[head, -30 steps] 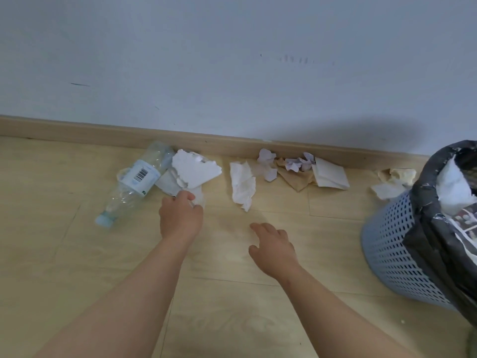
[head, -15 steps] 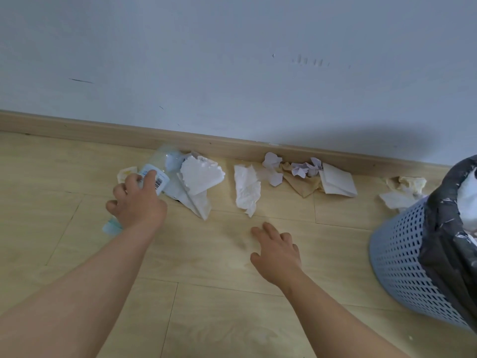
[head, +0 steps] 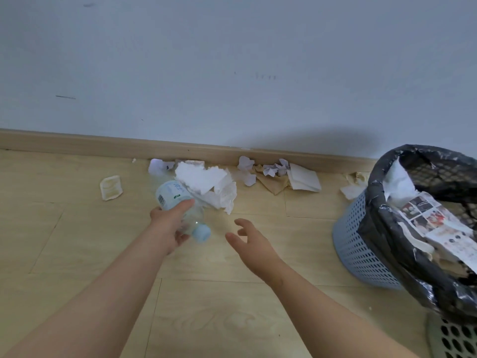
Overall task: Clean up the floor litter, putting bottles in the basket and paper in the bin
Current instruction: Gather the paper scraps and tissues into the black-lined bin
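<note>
A: Where is the bottle [head: 172, 196]?

B: In the left hand [head: 169, 229], lifted off the floor [head: 77, 241]. It is tilted, with its pale blue cap [head: 202, 233] pointing down and towards the camera and its base up by the paper.

A: How do the fingers sit on it?

B: The thumb [head: 184, 204] lies across the label and the other fingers curl underneath, clamped round the clear body.

A: And the right hand [head: 251, 241]?

B: It hangs just right of the cap, palm turned inward, with its fingers apart and loosely bent. It holds nothing and touches nothing.

A: What paper is on the floor?

B: A heap of torn white sheets [head: 206, 180] lies just behind the bottle, against the skirting [head: 77, 143]. Further right along the skirting are small crumpled scraps [head: 273, 169], a brown piece [head: 269, 182] and a folded white sheet [head: 303, 180]. A yellowed wad [head: 352, 187] lies beside the bin. A small pale packet [head: 111, 187] sits alone to the left.

A: The bin?

B: The grey perforated bin [head: 361, 244] stands at the right, lined with a black bag [head: 379, 228]. White paper [head: 397, 182] and a printed sheet [head: 436, 223] lie in it.

A: Any basket?

B: A perforated rim [head: 454, 337] shows in the bottom right corner. I cannot tell what it is.
</note>
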`<state>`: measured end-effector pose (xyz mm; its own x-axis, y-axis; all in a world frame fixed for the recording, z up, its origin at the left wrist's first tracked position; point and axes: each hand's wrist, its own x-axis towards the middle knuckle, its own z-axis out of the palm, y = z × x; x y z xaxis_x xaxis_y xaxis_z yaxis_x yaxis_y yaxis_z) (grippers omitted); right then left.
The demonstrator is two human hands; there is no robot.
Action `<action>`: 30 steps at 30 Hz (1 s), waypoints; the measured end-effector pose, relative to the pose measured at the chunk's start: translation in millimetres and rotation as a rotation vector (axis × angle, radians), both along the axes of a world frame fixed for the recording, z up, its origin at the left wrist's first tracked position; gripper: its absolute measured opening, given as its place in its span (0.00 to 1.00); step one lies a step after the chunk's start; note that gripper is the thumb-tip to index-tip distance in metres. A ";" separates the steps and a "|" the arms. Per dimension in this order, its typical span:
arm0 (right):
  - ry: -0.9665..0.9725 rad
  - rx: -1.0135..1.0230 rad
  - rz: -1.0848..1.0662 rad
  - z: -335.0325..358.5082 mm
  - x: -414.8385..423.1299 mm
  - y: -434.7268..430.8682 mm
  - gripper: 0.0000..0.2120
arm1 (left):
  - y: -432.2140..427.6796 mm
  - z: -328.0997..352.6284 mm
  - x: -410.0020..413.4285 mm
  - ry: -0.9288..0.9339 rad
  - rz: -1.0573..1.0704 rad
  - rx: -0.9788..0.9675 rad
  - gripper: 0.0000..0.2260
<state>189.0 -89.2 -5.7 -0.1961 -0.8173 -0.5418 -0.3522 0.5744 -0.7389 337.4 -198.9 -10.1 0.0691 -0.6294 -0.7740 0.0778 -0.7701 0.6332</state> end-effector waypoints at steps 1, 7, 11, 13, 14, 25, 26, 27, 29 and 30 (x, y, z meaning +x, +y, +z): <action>-0.051 -0.060 -0.023 7.6 0.2 0.4 0.25 | 6.7 10.4 -10.0 0.102 0.000 0.033 0.24; 0.059 -0.369 -0.038 65.3 -19.6 -1.3 0.23 | 30.5 88.2 -56.9 0.331 -0.052 0.023 0.11; 0.089 -0.616 -0.251 103.9 -42.0 4.5 0.18 | 42.5 147.4 -98.1 0.327 -0.124 -0.053 0.09; 0.078 -0.712 -0.366 128.1 -54.4 8.5 0.16 | 49.7 177.1 -123.2 0.379 -0.118 -0.071 0.11; 0.078 -0.762 -0.426 141.4 -60.5 10.0 0.14 | 53.8 190.8 -135.8 0.414 -0.107 -0.080 0.12; 0.244 -0.980 -0.789 242.3 -134.7 64.1 0.11 | 131.4 232.3 -217.0 0.318 -0.253 -0.316 0.08; 0.305 -0.991 -0.828 246.9 -145.5 74.6 0.11 | 141.4 234.9 -225.8 0.318 -0.307 -0.357 0.06; 0.374 -1.006 -0.869 251.2 -154.8 84.1 0.12 | 150.4 236.4 -232.9 0.334 -0.358 -0.396 0.07; 0.480 -1.024 -0.967 259.9 -172.9 102.3 0.12 | 168.1 238.7 -244.0 0.378 -0.470 -0.459 0.11; 0.511 -1.023 -1.018 264.5 -182.0 111.5 0.12 | 176.9 238.7 -248.9 0.390 -0.540 -0.483 0.11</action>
<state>7.1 22.4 258.8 -0.8719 -0.1938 0.4496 -0.4677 0.0578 -0.8820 88.5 -22.0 228.6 -0.5564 -0.7689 -0.3151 0.0581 -0.4143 0.9083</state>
